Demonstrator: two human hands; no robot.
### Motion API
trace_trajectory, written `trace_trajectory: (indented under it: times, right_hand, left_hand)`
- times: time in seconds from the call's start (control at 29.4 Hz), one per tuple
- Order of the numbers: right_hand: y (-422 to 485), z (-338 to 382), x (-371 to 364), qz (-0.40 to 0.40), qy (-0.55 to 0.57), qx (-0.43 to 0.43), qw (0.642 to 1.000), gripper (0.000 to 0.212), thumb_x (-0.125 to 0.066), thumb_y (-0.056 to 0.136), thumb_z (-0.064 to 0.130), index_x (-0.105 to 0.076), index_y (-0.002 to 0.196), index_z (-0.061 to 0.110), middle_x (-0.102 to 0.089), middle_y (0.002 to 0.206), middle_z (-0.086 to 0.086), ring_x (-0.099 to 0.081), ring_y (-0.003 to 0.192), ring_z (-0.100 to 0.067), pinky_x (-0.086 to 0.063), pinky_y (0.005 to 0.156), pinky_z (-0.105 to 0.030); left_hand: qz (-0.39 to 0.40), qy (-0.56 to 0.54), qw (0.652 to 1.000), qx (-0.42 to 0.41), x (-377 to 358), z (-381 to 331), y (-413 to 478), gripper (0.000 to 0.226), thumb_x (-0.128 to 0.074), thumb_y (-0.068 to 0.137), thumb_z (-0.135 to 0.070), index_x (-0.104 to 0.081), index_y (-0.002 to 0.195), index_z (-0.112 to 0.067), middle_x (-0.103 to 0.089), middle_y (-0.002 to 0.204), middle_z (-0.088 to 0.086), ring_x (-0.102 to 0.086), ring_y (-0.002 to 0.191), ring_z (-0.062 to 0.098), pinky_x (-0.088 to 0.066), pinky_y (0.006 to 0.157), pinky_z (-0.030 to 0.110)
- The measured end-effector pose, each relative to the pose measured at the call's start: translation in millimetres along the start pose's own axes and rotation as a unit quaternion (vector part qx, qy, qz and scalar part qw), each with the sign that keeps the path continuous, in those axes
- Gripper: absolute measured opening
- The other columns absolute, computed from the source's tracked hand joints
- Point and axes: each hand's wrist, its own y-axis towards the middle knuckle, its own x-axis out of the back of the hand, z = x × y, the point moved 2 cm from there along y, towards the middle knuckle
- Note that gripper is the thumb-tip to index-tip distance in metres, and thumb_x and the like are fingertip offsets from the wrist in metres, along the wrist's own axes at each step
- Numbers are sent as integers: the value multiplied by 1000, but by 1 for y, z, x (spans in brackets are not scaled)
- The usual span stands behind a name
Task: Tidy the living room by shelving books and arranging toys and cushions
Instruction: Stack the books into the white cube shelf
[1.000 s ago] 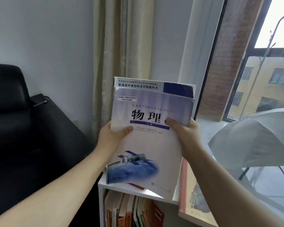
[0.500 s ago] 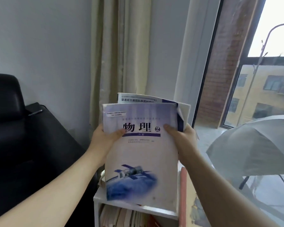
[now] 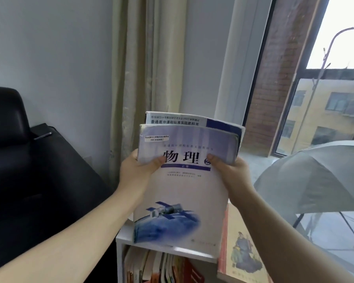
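I hold a pale blue textbook (image 3: 182,190) upright with a satellite picture on its cover, and a second textbook (image 3: 192,120) stands just behind it, its top strip showing. My left hand (image 3: 137,170) grips the left edge, thumb on the cover. On the right edge my right hand (image 3: 231,172) grips the same way. The books' lower edges are over the top of a white bookshelf (image 3: 123,240), which has several books (image 3: 151,266) standing in its compartment.
A yellowish illustrated book (image 3: 241,248) lies on the shelf's right side, sticking out. A black leather sofa (image 3: 29,170) fills the left. Beige curtain (image 3: 135,78) hangs behind. An open grey umbrella (image 3: 315,180) stands right, by the window.
The front book slid down against the rear one half a second ago, then rose again; both books now sit slightly lower in view than one second ago.
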Motion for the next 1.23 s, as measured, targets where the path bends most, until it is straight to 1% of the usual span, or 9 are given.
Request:
trace_trajectory:
  times: [0.2, 0.31, 0.37, 0.51, 0.61, 0.78, 0.99, 1.09, 1.23]
  right_hand:
    - [4, 44, 42, -91, -17, 94, 991, 11, -74, 78, 15, -65, 76, 22, -71, 79, -5, -69, 75, -31, -59, 68, -44]
    - [0, 55, 76, -125, -37, 106, 986, 12, -75, 77, 18, -65, 75, 24, -71, 77, -3, -69, 73, -28, -60, 66, -40]
    - [-4, 48, 100, -135, -44, 82, 986, 11, -74, 77, 15, -66, 76, 23, -71, 77, -5, -68, 70, -26, -59, 65, -39]
    - [-18, 9, 141, -121, -7, -30, 992, 13, -71, 80, 10, -67, 86, 21, -70, 86, -10, -65, 71, -22, -57, 60, -33]
    - [-30, -16, 150, -87, 7, -93, 992, 17, -72, 81, 14, -65, 95, 20, -70, 90, -5, -67, 78, -23, -55, 57, -31]
    - [-33, -21, 152, -87, 18, -76, 993, 14, -72, 81, 14, -62, 87, 23, -69, 82, 0, -66, 72, -19, -52, 45, -22]
    - [-46, -23, 131, -67, 8, -45, 997, 13, -75, 77, 12, -68, 86, 18, -73, 86, -7, -70, 77, -26, -59, 71, -42]
    - [-57, -22, 121, -54, 22, -33, 998, 15, -75, 76, 9, -70, 84, 20, -74, 84, -5, -70, 81, -30, -58, 75, -46]
    - [-87, -15, 100, -13, 19, -23, 999, 18, -74, 77, 10, -70, 90, 22, -75, 87, -3, -70, 82, -29, -58, 74, -47]
  left_hand:
    - [35, -35, 997, -54, -58, -24, -8, 18, -74, 77, -11, -64, 86, -23, -74, 79, -1, -72, 73, 20, -59, 67, 38]
    - [61, -34, 997, -27, -91, -17, -13, 25, -74, 78, -20, -65, 101, -15, -73, 90, 5, -71, 82, 27, -58, 74, 44]
    - [103, 0, 995, -5, -109, -7, -18, 25, -73, 80, -25, -65, 101, -15, -72, 92, 6, -70, 84, 28, -57, 77, 46]
    - [169, 86, 980, 56, -131, 15, -36, 13, -71, 82, -25, -60, 88, -27, -67, 83, -4, -64, 78, 18, -54, 70, 34]
    - [167, 90, 978, 85, -133, 31, -40, 10, -72, 81, -22, -64, 87, -24, -70, 76, -2, -66, 76, 24, -56, 74, 40]
    - [139, 87, 984, 66, -131, 32, -43, 11, -74, 79, -23, -66, 86, -23, -72, 83, 2, -67, 79, 27, -56, 76, 42]
    - [101, 73, 992, 24, -101, 16, -56, 9, -72, 81, -20, -65, 86, -22, -72, 85, 1, -68, 79, 22, -56, 73, 38]
    - [105, 67, 992, 25, -82, 5, -68, 8, -72, 80, -19, -67, 86, -22, -73, 85, 0, -69, 82, 22, -56, 77, 40]
    - [111, 46, 993, 19, -48, -12, -92, 9, -70, 81, -15, -68, 87, -22, -74, 80, -4, -70, 77, 16, -56, 71, 35]
